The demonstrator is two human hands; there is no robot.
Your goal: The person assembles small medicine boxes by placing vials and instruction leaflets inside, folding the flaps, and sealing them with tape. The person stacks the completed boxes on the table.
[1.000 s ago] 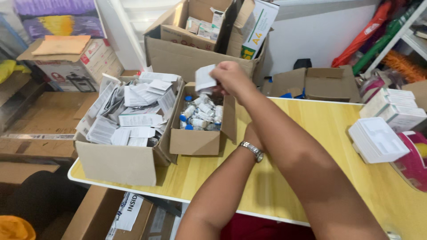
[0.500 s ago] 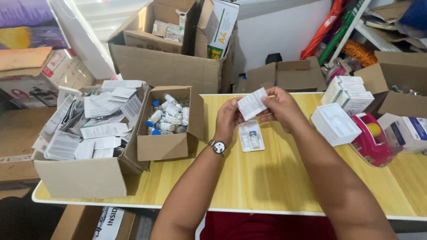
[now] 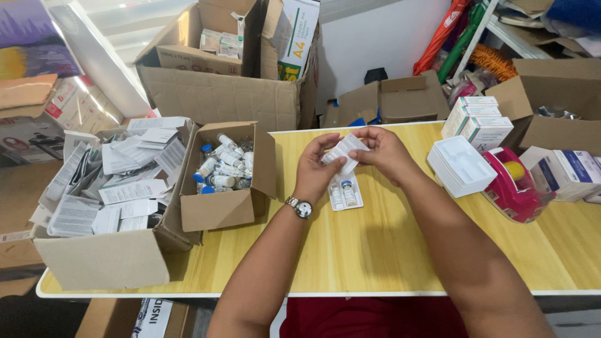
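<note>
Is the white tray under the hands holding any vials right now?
Yes, the small white tray on the yellow table holds two vials, just below the left hand and right hand.

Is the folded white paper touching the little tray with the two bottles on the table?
Apart. The head view shows both hands holding the folded white paper up, with bare table between it and the tray of vials below.

Both forearms reaching forward, converging; left hand [image 3: 315, 170] and right hand [image 3: 383, 150] meeting fingertip to fingertip, fingers curling in pinching pose.
</note>
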